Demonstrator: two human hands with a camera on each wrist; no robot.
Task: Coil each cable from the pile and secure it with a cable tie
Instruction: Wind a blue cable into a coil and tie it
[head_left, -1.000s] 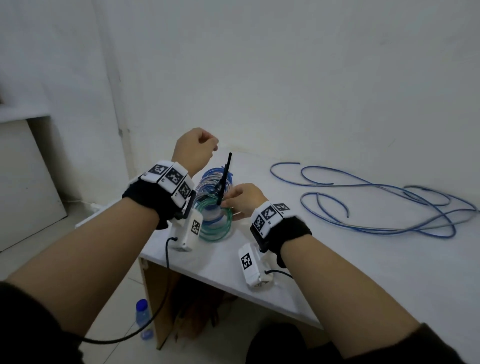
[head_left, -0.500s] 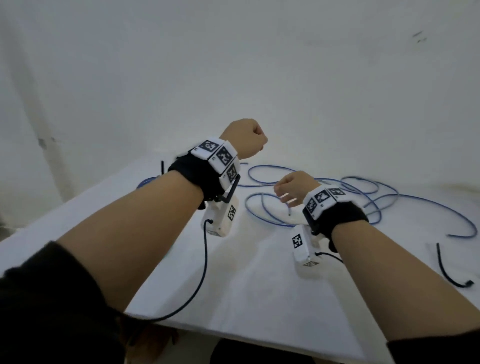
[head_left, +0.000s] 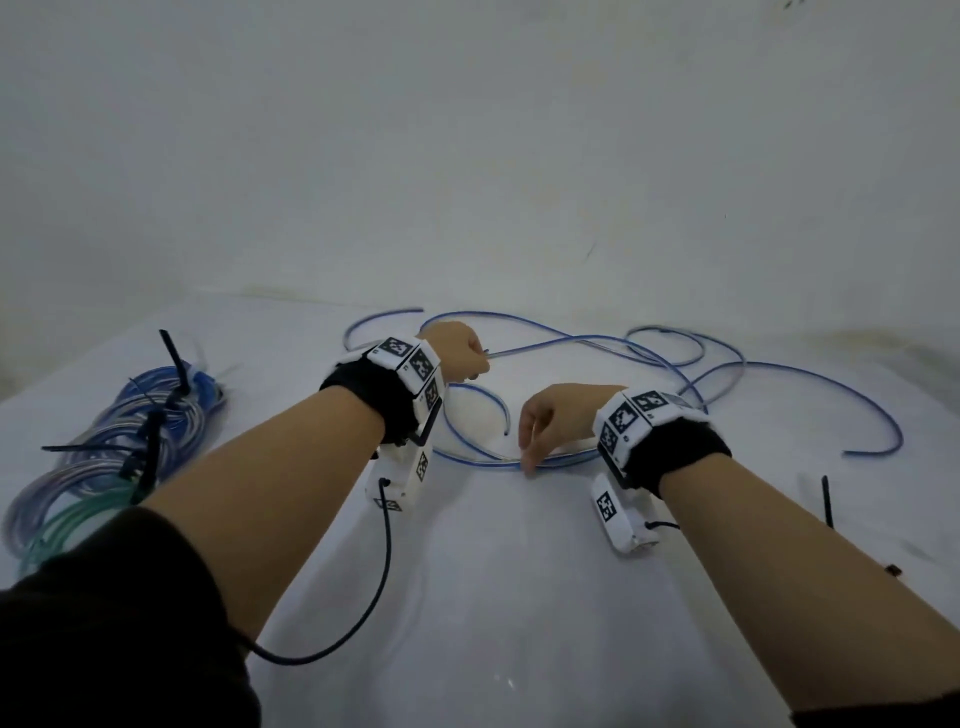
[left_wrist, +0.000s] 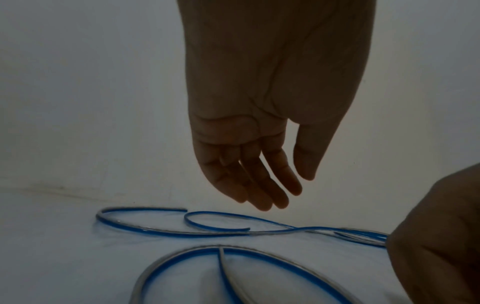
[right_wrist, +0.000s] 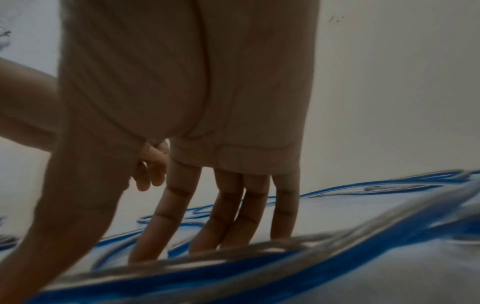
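My right hand (head_left: 558, 415) sets straight, spread fingers (right_wrist: 228, 218) down on the loose blue cable (head_left: 571, 457); my left hand (head_left: 457, 351) hovers just beyond it, fingers relaxed, holding nothing.

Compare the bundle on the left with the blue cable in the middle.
The bundle is wound into tight coils; the blue cable sprawls in loose loops across the table. The bundle is cinched with black ties; the blue cable has none. The bundle mixes blue, clear and green strands; the blue cable is one colour. Both lie on the table.
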